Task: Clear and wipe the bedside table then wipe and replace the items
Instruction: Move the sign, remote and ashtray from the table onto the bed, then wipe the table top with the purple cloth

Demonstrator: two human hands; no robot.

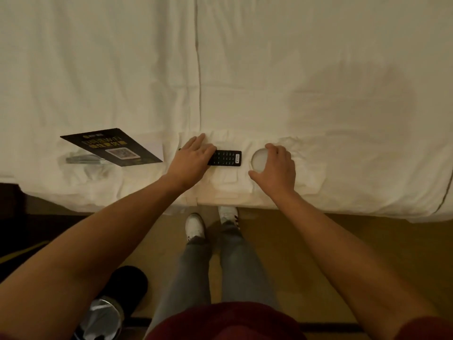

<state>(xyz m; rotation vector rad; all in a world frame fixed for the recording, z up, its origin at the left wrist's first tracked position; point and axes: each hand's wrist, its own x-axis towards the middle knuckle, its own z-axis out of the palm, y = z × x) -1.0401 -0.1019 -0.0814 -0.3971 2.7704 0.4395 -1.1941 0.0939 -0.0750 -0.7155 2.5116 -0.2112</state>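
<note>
A black remote control (pixel 226 158) lies flat on the white bed (pixel 318 82) near its front edge. My left hand (pixel 192 159) rests on the remote's left end, fingers curled over it. To the right sits a small round white object (pixel 259 160), partly hidden; my right hand (pixel 275 165) is wrapped around its right side with the thumb below it. A black card with a QR code (pixel 111 147), standing in a clear holder (pixel 81 159), lies further left on the sheet. The bedside table itself is out of view.
The bed's front edge runs across the frame above a tan floor (pixel 343 253). My legs and white shoes (pixel 195 225) stand close to it. A black bin with a plastic liner (pixel 107 305) is at the lower left. Dark furniture (pixel 14 217) sits at the left.
</note>
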